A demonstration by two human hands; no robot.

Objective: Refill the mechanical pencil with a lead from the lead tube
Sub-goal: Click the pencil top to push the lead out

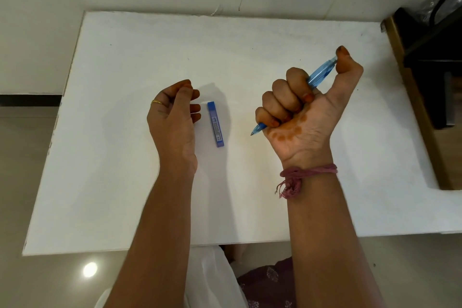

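The right hand (pixel 303 112) is raised above the right half of the white worktop (pixel 125 182), palm turned toward the camera, its fingers (pixel 280 97) curled into a fist around a translucent blue mechanical pencil (pixel 321 73). The pencil runs diagonally through the fist: its dark tip pokes out at the lower left below the little finger, and its far end rises to the upper right, where the thumb (pixel 346 62) bends over and presses on the cap. A pink thread bracelet (pixel 297 177) with a frayed knot circles the right wrist.

The blue lead tube (pixel 215 124) lies flat on the worktop between the two hands, lengthwise from far to near, with nothing touching it. The left hand (pixel 172 117) hovers just left of the tube, its fingers loosely curled with the tips close together and empty; a thin gold ring (pixel 157 102) sits on one finger. A dark object rests at the far right edge of the scene.
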